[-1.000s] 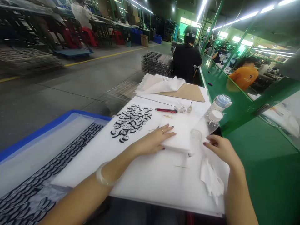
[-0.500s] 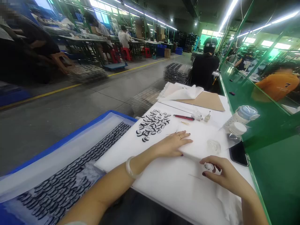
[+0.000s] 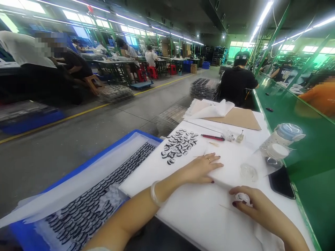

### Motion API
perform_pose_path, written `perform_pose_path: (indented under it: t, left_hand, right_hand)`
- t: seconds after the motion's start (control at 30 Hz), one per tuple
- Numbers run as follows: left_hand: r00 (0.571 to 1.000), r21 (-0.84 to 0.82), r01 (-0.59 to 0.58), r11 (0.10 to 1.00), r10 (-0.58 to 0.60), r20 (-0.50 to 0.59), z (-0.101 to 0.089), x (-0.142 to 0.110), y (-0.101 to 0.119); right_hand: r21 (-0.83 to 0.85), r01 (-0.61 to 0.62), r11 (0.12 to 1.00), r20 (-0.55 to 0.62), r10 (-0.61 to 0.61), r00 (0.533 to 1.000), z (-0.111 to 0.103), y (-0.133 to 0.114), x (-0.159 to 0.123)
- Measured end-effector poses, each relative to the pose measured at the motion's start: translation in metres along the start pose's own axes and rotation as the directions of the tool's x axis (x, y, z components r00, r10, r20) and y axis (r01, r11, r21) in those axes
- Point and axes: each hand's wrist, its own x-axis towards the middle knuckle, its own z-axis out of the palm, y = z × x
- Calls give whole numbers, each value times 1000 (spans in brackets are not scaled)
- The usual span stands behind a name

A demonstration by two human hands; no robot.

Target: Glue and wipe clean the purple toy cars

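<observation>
Head view: the left hand (image 3: 200,169) lies flat and open, pressing a white foam pad (image 3: 232,167) on the surface (image 3: 188,209). Just right of it, the right hand (image 3: 252,205), which has come back from the pad's edge, curls around a small clear cap (image 3: 242,198); black-and-white discs (image 3: 179,144) lie beyond.

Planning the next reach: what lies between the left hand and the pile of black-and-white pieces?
Bare white sheet only, between left hand and pile, in the head view.
</observation>
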Motion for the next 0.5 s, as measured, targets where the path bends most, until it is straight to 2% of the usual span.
perform_pose_path:
  t: [0.23, 0.5]
  left_hand:
    - [1000, 9, 7, 1000, -7, 17, 0, 0, 1]
    - [1000, 23, -14, 1000, 14, -5, 2, 1, -1]
  right_hand:
    - [8, -16, 1000, 26, 16, 1000, -3, -4, 1]
    - [38, -7, 999, -6, 8, 1000, 0, 0, 2]
